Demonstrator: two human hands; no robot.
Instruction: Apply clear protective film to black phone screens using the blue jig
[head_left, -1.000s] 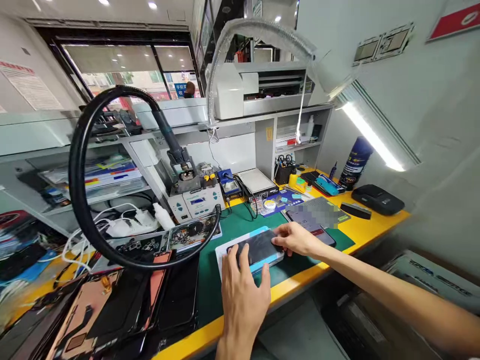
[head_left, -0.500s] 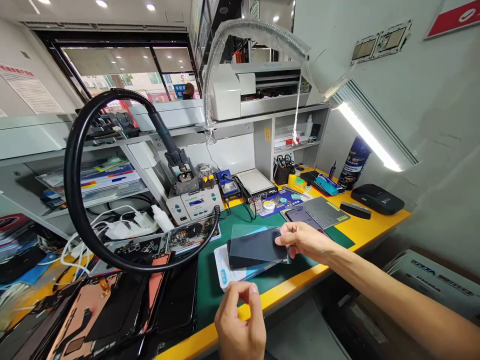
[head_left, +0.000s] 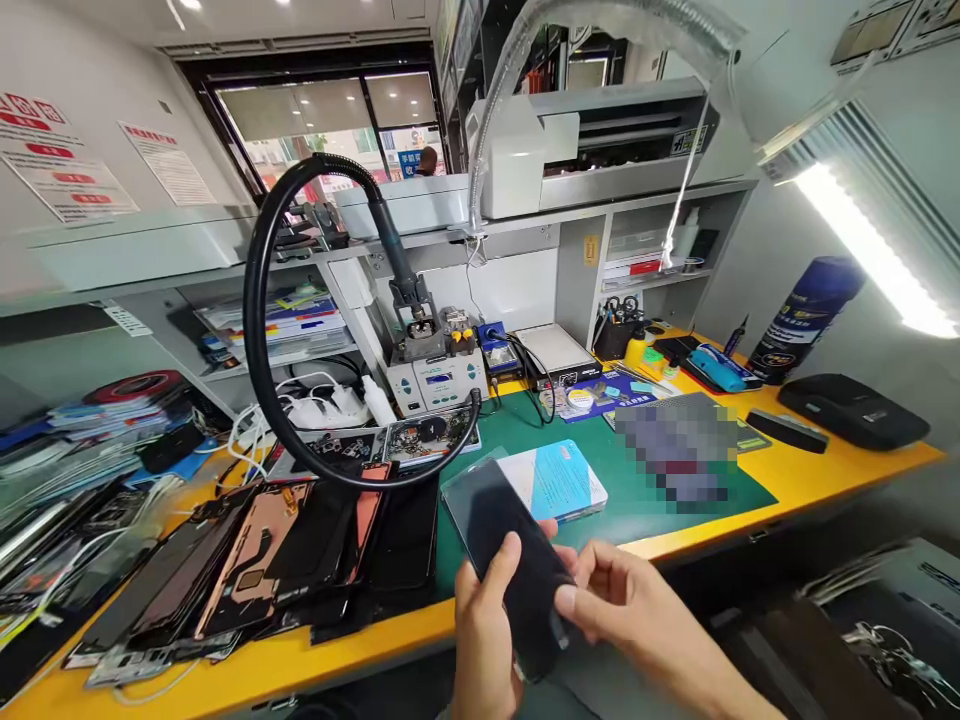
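A dark, phone-sized screen protector (head_left: pixel 517 570) with a clear film edge is tilted over the front edge of the desk. My left hand (head_left: pixel 484 625) is closed around it from below, the thumb on the near face and fingertips showing at the far side. My right hand (head_left: pixel 626 605) pinches its lower right corner, where a small tab or film edge shows. Just beyond lies a white and blue box (head_left: pixel 559 480) on the green mat (head_left: pixel 495 420). A blurred-out phone (head_left: pixel 671 455) rests farther right.
Several dark phone screens and frames (head_left: pixel 315 540) are piled on the left. A black hose (head_left: pixel 255 330) loops up from the hot-air station (head_left: pixel 435 380). At the right are a spray can (head_left: pixel 802 315), a black case (head_left: pixel 855 410) and a lit lamp (head_left: pixel 874 250).
The screen protector has come off the box toward me and turned more upright. My left hand has taken hold of it; my right hand moved to its lower corner. The view shifted left.
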